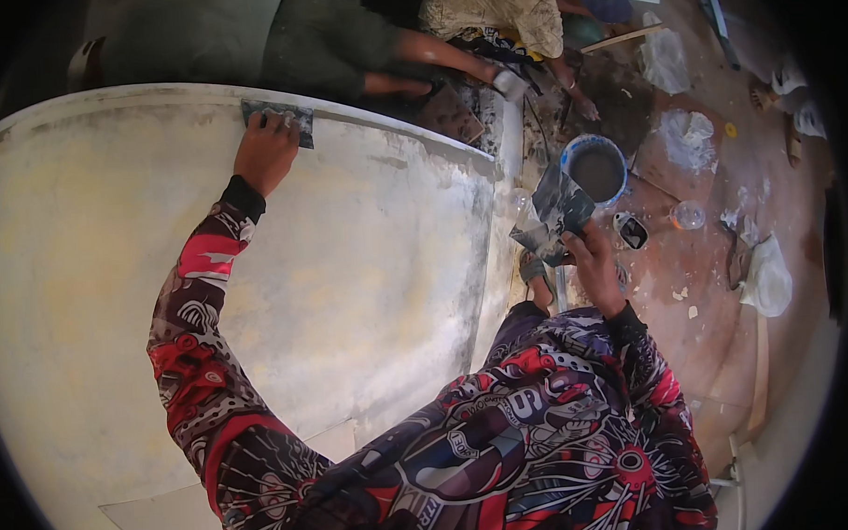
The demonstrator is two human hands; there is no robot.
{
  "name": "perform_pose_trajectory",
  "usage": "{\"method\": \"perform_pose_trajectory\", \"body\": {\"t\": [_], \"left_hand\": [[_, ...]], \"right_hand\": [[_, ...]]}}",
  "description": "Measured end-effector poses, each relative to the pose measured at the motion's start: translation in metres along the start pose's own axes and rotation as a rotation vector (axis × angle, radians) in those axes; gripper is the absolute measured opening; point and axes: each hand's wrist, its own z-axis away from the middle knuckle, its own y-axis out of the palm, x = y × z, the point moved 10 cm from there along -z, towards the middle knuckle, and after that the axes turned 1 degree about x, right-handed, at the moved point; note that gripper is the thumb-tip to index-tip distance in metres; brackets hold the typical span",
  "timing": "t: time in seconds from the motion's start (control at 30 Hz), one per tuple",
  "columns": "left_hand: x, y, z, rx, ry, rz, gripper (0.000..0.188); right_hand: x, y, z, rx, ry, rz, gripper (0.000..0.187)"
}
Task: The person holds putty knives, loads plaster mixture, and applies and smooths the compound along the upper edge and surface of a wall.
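Head view: a dark rectangular putty spreader [303, 125] is held against the whitish plastered wall [376, 229], close to its upper edge, by the left hand [269, 153], which is closed over the tool's near side. A dark, paste-smeared plate [562, 199] is pinched at its near edge by the right hand [596, 264], and a blue-rimmed bucket [594, 138] of grey paste [600, 173] is partly overlapped by it.

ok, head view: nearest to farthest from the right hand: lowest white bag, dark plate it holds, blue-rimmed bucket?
1. Dark plate: in the right hand.
2. Blue-rimmed bucket: just above the hand in the picture.
3. White bag: farther off, to the right.
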Motion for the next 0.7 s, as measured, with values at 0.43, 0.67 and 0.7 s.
{"method": "perform_pose_trajectory", "body": {"t": [0.43, 0.67, 0.7], "left_hand": [[0.022, -0.018, -0.024, 0.03, -0.054, 0.123, 0.025], [0.015, 0.0, -0.019, 0.082, -0.035, 0.113, 0.016], [0.013, 0.002, -0.018, 0.145, -0.043, 0.144, 0.015]], "right_hand": [[0.0, -0.016, 0.01, -0.036, -0.01, -0.01, 0.026], [0.013, -0.018, 0.012, -0.028, -0.02, -0.054, 0.026], [0.013, -0.019, 0.012, -0.032, -0.015, -0.03, 0.027]]}}
